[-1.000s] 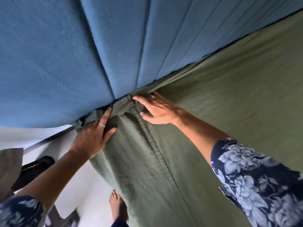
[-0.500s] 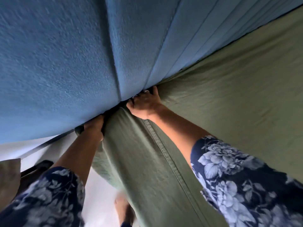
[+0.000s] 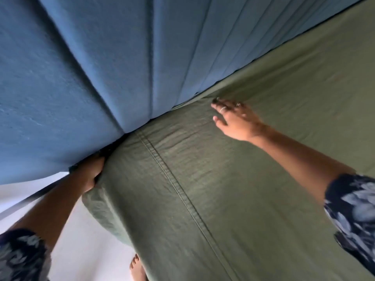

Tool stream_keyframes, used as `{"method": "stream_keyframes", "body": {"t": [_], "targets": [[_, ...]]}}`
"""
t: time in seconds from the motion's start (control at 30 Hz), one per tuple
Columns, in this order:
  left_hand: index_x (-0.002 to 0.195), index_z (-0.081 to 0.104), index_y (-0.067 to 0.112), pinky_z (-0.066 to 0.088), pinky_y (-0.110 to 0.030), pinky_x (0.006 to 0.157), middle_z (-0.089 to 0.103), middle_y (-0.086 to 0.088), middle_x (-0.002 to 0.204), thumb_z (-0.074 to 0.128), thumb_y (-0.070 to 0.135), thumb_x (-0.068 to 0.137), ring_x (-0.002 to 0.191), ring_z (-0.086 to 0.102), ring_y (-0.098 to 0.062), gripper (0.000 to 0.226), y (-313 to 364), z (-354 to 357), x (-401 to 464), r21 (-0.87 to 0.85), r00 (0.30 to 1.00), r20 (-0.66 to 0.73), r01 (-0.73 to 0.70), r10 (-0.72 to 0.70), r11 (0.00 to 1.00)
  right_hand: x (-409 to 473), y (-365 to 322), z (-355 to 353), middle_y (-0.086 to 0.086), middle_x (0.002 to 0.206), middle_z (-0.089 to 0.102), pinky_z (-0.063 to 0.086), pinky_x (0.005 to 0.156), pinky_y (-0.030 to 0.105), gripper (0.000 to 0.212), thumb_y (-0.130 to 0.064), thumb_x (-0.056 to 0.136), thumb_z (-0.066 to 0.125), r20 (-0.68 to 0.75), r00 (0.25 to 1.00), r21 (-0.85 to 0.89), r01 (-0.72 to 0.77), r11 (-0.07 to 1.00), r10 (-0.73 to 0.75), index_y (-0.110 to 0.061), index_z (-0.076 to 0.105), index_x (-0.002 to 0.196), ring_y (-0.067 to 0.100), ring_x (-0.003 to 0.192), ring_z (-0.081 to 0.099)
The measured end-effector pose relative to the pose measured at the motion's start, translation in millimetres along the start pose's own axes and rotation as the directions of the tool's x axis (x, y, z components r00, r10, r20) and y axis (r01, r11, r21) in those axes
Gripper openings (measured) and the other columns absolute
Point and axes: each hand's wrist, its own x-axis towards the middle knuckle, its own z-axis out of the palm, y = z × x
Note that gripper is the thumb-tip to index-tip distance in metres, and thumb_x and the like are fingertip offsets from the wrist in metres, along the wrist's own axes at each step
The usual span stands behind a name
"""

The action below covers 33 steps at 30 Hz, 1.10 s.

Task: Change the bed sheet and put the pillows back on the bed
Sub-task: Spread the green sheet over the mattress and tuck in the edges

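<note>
Headboard: blue padded headboard [image 3: 85, 74] rises behind the bed's top corner.
Sheet: green bed sheet [image 3: 213, 179] is pulled taut over the mattress, its hem seam running down the corner.
Left hand: left hand [image 3: 91, 171] is pushed into the gap; finger position cannot be told.
Right hand: right hand [image 3: 233, 116], fingers spread flat, smooths the sheet.
Change: 0.5 seconds earlier it was tucking at the corner; now it has slid along the headboard, suggesting that corner is nearly done.
Pillows: none in view.

The bed sheet [image 3: 203, 189] was olive green, plain, with a stitched seam line running across it. The padded headboard [image 3: 101, 67] was blue, divided into vertical panels. Both sleeves [image 3: 353, 209] were dark navy with a pale blue-white floral print. The floor [image 3: 81, 250] beside the bed was white.
</note>
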Motion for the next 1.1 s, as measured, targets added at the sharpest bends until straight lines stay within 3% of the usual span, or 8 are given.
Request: {"method": "stream_keyframes", "body": {"t": [0.07,0.17,0.23,0.3,0.4,0.73,0.93,1.1], "targets": [[0.139,0.049,0.023,0.032,-0.043,0.113,0.047,-0.006,0.145,0.052,0.045,0.093,0.132,0.043,-0.024,0.051,-4.1,-7.0,-10.1,0.090,1.000,-0.004,0.008,-0.008,0.996,16.0,11.3,-7.2,0.004,0.155,0.030,0.030,0.111,0.037,0.053,-0.038,0.097,0.037,0.079,0.988,0.009,-0.133,0.991,0.132,-0.019,0.035,0.147,0.027,0.135,0.039],[0.132,0.051,0.005,0.042,-0.044,0.101,0.055,-0.022,0.130,0.040,0.024,0.100,0.119,0.053,-0.039,0.039,7.5,-0.2,-49.2,0.582,0.990,-0.137,0.045,0.043,0.812,35.1,11.3,-18.0,0.011,0.140,0.048,0.041,0.099,0.038,0.042,-0.026,0.097,0.040,-0.034,0.971,0.042,-0.234,0.971,0.236,-0.015,0.046,0.138,0.034,0.121,0.050],[0.118,0.062,0.002,0.044,-0.046,0.093,0.061,-0.023,0.117,0.038,0.023,0.095,0.105,0.057,-0.043,0.039,23.2,17.3,-84.7,0.615,0.888,-0.240,-0.173,0.391,0.769,41.9,8.2,-20.0,0.016,0.123,0.058,0.045,0.089,0.040,0.032,-0.022,0.098,0.040,-0.099,0.957,0.043,-0.269,0.962,0.272,-0.011,0.056,0.124,0.037,0.112,0.055],[0.113,0.065,0.004,0.046,-0.045,0.092,0.062,-0.016,0.119,0.041,0.021,0.091,0.104,0.058,-0.037,0.037,44.2,40.1,-98.7,0.581,0.714,-0.160,-0.490,0.681,0.650,47.5,8.0,-15.1,0.013,0.122,0.057,0.045,0.086,0.041,0.026,-0.016,0.096,0.046,-0.191,0.944,0.040,-0.267,0.963,0.270,-0.010,0.057,0.118,0.036,0.111,0.054],[0.120,0.063,0.007,0.050,-0.044,0.093,0.060,-0.010,0.124,0.050,0.011,0.091,0.110,0.058,-0.028,0.032,88.4,81.0,-80.8,0.514,0.576,0.062,-0.719,0.815,0.468,52.4,10.4,2.7,0.012,0.116,0.058,0.040,0.086,0.042,0.032,-0.005,0.088,0.055,-0.298,0.944,-0.067,-0.167,0.984,0.140,-0.010,0.055,0.120,0.034,0.109,0.054],[0.153,0.013,0.012,0.018,-0.038,0.117,0.010,-0.004,0.161,0.035,0.033,0.102,0.148,0.011,-0.021,0.059,174.4,142.0,-17.5,0.677,0.721,0.200,-0.591,0.663,0.439,60.2,36.9,19.8,0.008,0.092,0.058,0.027,0.070,0.035,0.019,-0.002,0.072,0.068,-0.466,0.879,-0.180,0.015,0.984,-0.098,-0.012,0.062,0.087,0.025,0.089,0.041],[0.148,0.031,0.006,0.029,-0.044,0.112,0.032,-0.011,0.152,0.039,0.033,0.101,0.137,0.034,-0.029,0.054,169.0,145.8,-9.6,0.696,0.673,0.228,-0.618,0.703,0.366,46.4,50.6,25.2,0.019,0.090,0.060,0.037,0.079,0.035,0.011,-0.010,0.089,0.054,-0.429,0.901,0.114,0.124,0.986,-0.063,-0.002,0.062,0.088,0.039,0.083,0.057],[0.143,0.039,0.004,0.035,-0.046,0.108,0.040,-0.010,0.146,0.041,0.029,0.101,0.130,0.042,-0.028,0.050,160.8,151.1,-9.5,0.702,0.639,0.217,-0.628,0.738,0.337,64.6,50.4,5.3,0.018,0.124,0.055,0.033,0.103,0.033,0.033,-0.018,0.095,0.054,-0.162,0.986,0.235,0.002,0.972,0.037,-0.009,0.060,0.126,0.036,0.115,0.051]]}}
